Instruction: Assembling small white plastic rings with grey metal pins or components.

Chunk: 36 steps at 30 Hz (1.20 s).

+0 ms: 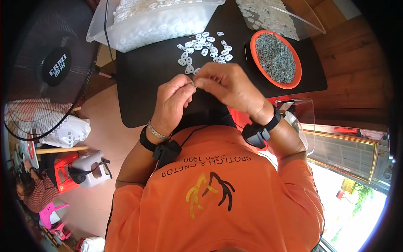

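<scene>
Over the near part of the black tabletop (147, 84), my left hand (175, 98) and my right hand (224, 84) meet fingertip to fingertip. Both are closed in a pinch. Something tiny and greyish shows at the left fingertips, but its kind is too small to make out. Whatever lies between the right fingers is hidden. Just beyond my hands, small white oval plastic pieces with two holes (204, 52) lie loosely scattered. To the right sits an orange bowl (299, 71) heaped with small grey metal screws (275, 56).
A translucent tub (163, 38) full of white pieces stands at the far left of the table, and another clear tub (308, 19) at the far right. A large black fan (46, 63) is on the left. Behind it are stools (93, 171) and another person (42, 193).
</scene>
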{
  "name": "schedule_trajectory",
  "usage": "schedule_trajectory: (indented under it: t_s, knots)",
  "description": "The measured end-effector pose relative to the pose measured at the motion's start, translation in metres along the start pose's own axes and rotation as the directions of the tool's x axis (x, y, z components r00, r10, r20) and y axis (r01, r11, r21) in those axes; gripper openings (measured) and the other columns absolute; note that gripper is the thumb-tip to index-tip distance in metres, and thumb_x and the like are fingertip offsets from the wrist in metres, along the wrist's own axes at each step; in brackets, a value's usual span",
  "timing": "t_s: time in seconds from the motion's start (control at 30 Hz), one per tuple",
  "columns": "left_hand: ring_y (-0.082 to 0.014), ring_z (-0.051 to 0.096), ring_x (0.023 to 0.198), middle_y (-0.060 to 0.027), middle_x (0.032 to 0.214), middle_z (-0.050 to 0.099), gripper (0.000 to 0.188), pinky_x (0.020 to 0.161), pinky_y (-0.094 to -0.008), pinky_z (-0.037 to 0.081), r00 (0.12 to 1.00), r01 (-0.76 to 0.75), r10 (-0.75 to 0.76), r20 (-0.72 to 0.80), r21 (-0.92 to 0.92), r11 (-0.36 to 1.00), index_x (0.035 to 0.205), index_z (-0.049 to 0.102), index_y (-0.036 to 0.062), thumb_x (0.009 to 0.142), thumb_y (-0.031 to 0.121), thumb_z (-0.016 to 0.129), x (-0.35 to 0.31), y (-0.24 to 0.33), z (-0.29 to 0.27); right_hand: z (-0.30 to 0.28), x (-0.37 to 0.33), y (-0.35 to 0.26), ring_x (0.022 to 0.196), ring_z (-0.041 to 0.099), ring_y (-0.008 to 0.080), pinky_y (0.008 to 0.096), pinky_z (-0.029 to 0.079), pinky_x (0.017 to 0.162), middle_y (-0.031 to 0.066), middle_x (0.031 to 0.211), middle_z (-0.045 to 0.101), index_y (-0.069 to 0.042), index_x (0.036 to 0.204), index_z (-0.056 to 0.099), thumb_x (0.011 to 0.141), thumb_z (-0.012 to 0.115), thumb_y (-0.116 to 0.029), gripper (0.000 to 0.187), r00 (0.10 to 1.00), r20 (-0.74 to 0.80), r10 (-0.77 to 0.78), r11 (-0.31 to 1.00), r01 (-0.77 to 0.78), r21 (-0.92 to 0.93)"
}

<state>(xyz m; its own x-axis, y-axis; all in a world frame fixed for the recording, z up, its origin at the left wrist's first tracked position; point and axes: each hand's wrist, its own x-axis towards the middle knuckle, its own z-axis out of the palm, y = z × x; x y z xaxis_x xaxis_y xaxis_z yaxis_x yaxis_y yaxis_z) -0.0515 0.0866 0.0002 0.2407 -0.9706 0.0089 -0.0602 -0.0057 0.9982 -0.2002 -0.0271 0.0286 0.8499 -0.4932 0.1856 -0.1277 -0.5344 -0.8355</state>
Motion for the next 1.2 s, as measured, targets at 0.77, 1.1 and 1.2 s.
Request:
schedule_trajectory:
  t_s: [0.77,1.1,1.2]
  knots:
    - [-0.0064,0.045,0.057,-0.0006,0.065,0.052,0.022,0.053,-0.0209,0.037,0.99,0.097,-0.121,-0.072,-0.271,0.958,0.077,0.055,0.0028,0.091,0.019,0.051,0.001,-0.009,-0.017,0.006,0.009,0.034,0.071,0.062,0.0232,0.0319,0.05,0.065,0.0073,0.085,0.063,-0.006,0.097,0.066,0.081,0.066,-0.008,0.016,0.993,-0.054,-0.106,0.899,0.072,-0.432]
    - [-0.0069,0.045,0.056,-0.001,0.064,0.052,0.021,0.052,-0.0209,0.034,0.994,0.088,-0.099,-0.037,-0.229,0.969,0.078,0.055,0.0034,0.09,0.02,0.051,0.006,0.0,-0.002,-0.007,0.011,0.03,0.076,0.057,0.0077,0.0209,0.047,0.072,-0.0009,0.089,0.063,-0.004,0.111,0.065,0.089,0.064,-0.011,0.023,0.936,0.173,0.308,0.579,-0.329,0.746]
    - [-0.0061,0.046,0.056,-0.0007,0.065,0.053,0.02,0.051,-0.02,0.035,0.996,0.072,-0.083,-0.036,-0.247,0.966,0.079,0.056,0.003,0.089,0.02,0.053,0.007,0.003,0.002,-0.005,0.009,0.029,0.076,0.057,0.0078,0.021,0.047,0.072,-0.0005,0.089,0.063,-0.003,0.111,0.065,0.089,0.063,-0.01,0.023,0.939,0.192,0.287,0.535,-0.323,0.78]
